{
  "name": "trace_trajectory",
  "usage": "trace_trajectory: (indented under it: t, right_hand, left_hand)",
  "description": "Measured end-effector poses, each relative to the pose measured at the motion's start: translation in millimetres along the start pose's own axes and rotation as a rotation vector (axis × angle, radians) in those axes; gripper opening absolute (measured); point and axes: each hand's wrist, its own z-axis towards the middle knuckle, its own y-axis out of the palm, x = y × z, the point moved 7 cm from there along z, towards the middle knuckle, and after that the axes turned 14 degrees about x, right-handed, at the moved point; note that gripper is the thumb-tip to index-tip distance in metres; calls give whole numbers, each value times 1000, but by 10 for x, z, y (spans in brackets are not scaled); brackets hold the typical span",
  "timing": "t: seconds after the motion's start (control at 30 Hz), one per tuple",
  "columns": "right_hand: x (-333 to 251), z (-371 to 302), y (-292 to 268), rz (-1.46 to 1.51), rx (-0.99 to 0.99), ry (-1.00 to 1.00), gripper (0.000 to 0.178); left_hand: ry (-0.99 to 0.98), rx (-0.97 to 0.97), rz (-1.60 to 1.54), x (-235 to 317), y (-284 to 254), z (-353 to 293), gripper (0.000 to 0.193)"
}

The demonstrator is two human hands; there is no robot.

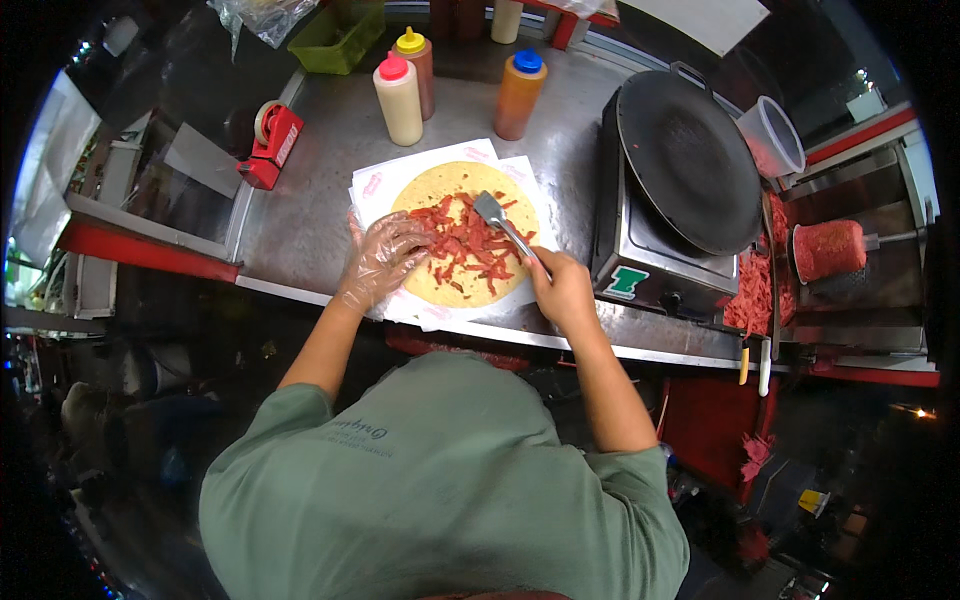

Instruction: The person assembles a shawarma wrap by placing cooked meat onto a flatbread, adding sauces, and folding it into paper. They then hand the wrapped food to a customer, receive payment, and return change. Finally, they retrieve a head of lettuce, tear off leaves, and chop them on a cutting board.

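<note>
A round yellow flatbread (417, 196) lies on white printed paper sheets (520, 172) at the counter's front edge. Strips of red meat (466, 240) are scattered over its middle. My left hand (382, 255), in a clear plastic glove, rests over the bread's left side. Its fingers reach out to the edge of the meat. In my bare right hand (562, 290) is a small metal spatula (490, 210), gripped by its handle. The spatula's flat grey head touches down on the meat near the bread's upper right part.
Squeeze bottles with pink (400, 105), yellow (412, 42) and blue (523, 95) caps stand behind the bread. At left are a red tape dispenser (270, 150) and green basket (335, 45). A black griddle pan (690, 165) tops a stove; a meat spit (830, 250) is farther right.
</note>
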Motion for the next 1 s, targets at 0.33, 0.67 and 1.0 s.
trace_trajectory:
  t: [0.33, 0.67, 1.0]
  right_hand:
    - [-165, -511, -497, -28, 148, 224, 23]
    - [-156, -399, -557, -18, 89, 122, 32]
    - [46, 102, 202, -44, -10, 15, 35]
  left_hand:
    - [-97, -1, -74, -253, -51, 435, 27]
    - [244, -454, 83, 409, 484, 1124, 36]
    - [-23, -237, 168, 370, -167, 942, 41]
